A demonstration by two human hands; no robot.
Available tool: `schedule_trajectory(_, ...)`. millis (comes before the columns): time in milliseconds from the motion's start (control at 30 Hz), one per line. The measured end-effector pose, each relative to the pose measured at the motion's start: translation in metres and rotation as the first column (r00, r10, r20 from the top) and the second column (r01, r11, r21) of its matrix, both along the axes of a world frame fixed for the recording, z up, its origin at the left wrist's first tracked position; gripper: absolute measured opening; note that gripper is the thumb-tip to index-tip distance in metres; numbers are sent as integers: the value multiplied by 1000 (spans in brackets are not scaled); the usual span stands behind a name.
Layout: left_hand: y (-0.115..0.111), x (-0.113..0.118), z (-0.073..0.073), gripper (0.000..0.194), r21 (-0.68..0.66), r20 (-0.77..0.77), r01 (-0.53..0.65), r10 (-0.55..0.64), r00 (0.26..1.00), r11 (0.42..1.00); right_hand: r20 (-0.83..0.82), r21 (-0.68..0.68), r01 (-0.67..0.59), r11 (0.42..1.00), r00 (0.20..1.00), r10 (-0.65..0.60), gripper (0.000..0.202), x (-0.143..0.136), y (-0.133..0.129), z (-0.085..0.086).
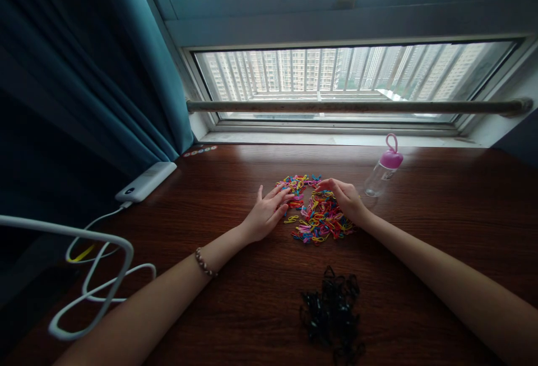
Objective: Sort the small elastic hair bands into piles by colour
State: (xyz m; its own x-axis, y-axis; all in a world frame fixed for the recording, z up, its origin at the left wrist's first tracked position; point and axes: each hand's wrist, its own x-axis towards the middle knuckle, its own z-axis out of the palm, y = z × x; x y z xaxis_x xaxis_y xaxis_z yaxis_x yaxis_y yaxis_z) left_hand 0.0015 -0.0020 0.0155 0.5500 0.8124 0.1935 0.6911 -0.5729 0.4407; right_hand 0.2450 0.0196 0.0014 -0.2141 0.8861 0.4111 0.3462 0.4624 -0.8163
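Note:
A loose heap of small colourful elastic bands (321,220) in pink, yellow, red and blue lies on the dark wooden surface. My left hand (265,213) is at the heap's left edge, open, its fingers stretched out onto the bands. From the right, my right hand (343,197) reaches over the upper part of the heap. Its fingers are slightly bent and apart from the palm, and I see nothing held in them; its fingertips touch or hover just over the bands. One yellow band (291,219) lies a little apart, near my left fingers. Closer to me is a tangled clump of black bands (332,315).
A clear bottle with a pink lid (390,160) stands at the right, beyond my right wrist. On the left are a white power bank (147,181) and a looping white cable (90,293). A blue curtain (138,74) hangs there. A metal rail (336,107) crosses the window.

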Motion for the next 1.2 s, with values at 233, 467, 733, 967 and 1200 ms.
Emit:
schedule_trajectory(233,-4,-3,1,36,55,246,-93,76,966,994,285,138,-121,983,955,78,37,1,0,7)
schedule_trajectory(467,3,-3,-5,36,107,208,-314,288,935,943,589,109,-385,917,768,252,39,-23,13,9)
schedule_trajectory(733,4,-1,-8,35,94,94,-227,218,971,969,257,200,-137,970,963,83,44,-6,14,3)
schedule_trajectory(967,-6,-1,7,33,39,18,78,-79,997,996,57,157,54,986,996,-64,45,-5,19,-2)
schedule_trajectory(1200,-2,-6,-1,33,112,274,-113,79,959,987,420,102,-261,960,886,197,45,-11,21,-5)
